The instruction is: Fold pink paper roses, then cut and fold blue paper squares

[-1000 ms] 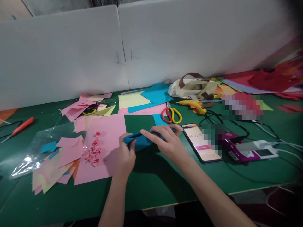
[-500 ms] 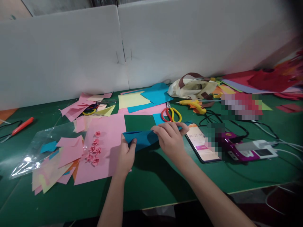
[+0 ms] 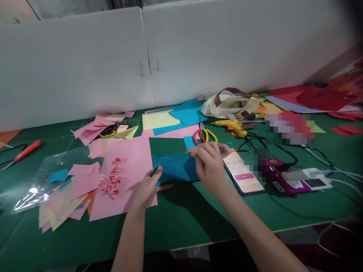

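Note:
A folded piece of blue paper [image 3: 177, 167] is held up between my two hands, above the green table. My left hand [image 3: 146, 187] grips its left edge, thumb in front and fingers behind. At the right end, my right hand [image 3: 209, 160] has its fingers closed on the paper's upper edge and hides that end. Left of my left hand lies a pink sheet [image 3: 132, 162] with several small pink paper roses [image 3: 115, 179] on it. Just beyond my right hand are scissors [image 3: 204, 136] with red and yellow handles.
Loose paper scraps [image 3: 65, 196] and a clear plastic sheet [image 3: 36, 185] lie to the left. On the right are a phone [image 3: 245, 175], a purple power strip [image 3: 286, 183] with cables, and a yellow glue gun [image 3: 232, 126]. A cloth bag [image 3: 231, 105] stands behind, against the white panels.
The blue paper has turned so its broad face shows more. My left hand has moved down along its left edge, and my right hand has shifted slightly right.

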{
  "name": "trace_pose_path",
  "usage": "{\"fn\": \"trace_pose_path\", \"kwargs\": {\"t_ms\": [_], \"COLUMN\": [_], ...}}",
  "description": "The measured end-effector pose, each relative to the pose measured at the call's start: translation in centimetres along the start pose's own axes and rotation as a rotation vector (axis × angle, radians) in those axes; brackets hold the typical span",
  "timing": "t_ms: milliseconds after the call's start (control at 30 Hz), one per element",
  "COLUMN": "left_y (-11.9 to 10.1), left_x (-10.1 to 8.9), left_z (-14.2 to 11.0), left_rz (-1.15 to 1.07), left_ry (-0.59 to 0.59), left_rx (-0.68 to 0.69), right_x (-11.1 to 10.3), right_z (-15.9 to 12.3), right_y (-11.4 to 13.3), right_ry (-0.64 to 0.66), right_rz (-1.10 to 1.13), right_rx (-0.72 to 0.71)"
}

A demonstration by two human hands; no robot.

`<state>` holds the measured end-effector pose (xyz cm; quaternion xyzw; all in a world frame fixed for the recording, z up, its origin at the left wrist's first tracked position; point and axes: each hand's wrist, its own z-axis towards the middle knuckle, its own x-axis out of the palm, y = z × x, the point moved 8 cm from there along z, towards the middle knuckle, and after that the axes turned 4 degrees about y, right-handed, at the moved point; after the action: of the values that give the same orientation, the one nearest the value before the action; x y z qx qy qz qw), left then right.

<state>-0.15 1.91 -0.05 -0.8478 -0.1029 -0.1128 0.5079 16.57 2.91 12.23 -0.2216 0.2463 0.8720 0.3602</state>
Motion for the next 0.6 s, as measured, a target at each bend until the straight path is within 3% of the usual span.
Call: {"fn": "trace_pose_path", "kwargs": {"t_ms": [133,367,600], "left_y": [0.6,0.4,0.8], "left_x": [1.4,0.9,1.5], "left_z": [-0.5,-0.6,-0.9], "left_rz": [0.029,0.167,0.629], "left_ry": [0.167,0.222,0.365], "left_rx": [-0.117,-0.100,-0.080], "right_x": [-0.2,-0.4,-0.6], "right_z": [0.3,0.2,0.0], "right_y": [0.2,0.3,0.1], "right_ry": [0.017,0.068,0.085], "right_rz": [-0.007,0.171,0.211], "right_rx": [-0.028,-0.067,-0.086]}}
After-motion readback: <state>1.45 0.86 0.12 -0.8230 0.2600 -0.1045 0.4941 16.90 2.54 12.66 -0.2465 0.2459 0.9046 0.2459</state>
